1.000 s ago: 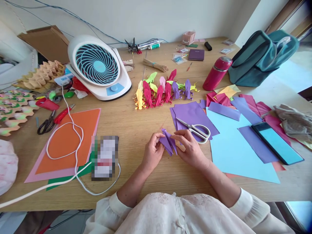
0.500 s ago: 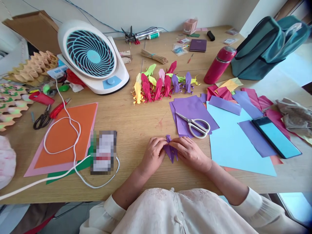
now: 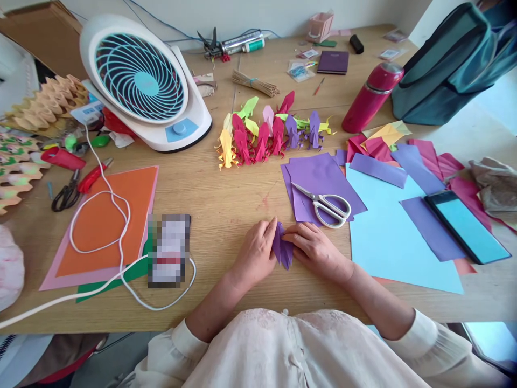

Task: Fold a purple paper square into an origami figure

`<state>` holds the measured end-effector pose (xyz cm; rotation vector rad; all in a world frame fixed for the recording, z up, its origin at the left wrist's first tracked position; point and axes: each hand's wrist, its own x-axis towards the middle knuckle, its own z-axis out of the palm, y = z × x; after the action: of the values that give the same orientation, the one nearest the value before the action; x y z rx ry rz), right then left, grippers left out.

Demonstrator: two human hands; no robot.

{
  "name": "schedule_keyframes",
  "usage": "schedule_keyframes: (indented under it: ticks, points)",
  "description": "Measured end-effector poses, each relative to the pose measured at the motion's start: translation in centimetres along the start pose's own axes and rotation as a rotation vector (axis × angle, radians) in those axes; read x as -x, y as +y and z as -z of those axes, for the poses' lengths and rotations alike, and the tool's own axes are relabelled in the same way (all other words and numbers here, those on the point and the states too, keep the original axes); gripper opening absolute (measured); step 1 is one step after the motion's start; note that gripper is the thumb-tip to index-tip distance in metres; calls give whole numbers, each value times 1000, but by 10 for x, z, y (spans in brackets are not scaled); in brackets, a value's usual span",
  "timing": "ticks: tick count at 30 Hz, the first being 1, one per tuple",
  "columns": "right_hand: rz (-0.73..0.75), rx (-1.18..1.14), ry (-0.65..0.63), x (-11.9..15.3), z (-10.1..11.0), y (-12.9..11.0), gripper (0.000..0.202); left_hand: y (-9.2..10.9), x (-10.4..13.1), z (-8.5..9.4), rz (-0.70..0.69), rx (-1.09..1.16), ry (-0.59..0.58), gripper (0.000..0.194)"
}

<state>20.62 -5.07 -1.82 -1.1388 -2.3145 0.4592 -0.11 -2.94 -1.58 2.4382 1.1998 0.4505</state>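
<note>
Orange sheet point(image 3: 100, 226) lay at the left of the table point(image 3: 202, 188), white cable point(image 3: 120, 253) looped over it; a phone point(image 3: 168, 250), screen blurred, lay just right of it. Next, the left hand point(image 3: 256, 250): grip pinching the left edge of the purple folded paper point(image 3: 286, 254). Paper sat between the two hands, its lower points showing free between them. Right hand point(image 3: 319, 249): fingers bunched, grip pinching the paper's right side near the top; exact thumb contact unclear. Beyond, white-handled scissors point(image 3: 318, 198) rested on purple sheets point(image 3: 317, 170), near the right hand; then a pale blue sheet point(image 3: 388, 242).
</note>
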Motion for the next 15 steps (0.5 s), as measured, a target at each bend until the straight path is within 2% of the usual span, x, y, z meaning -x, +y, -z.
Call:
schedule_keyframes:
  ticks: [15]
  points:
    - [-29, -12, -8, 0, -1, 0, 21, 14, -9, 6, -24, -322, -121, 46]
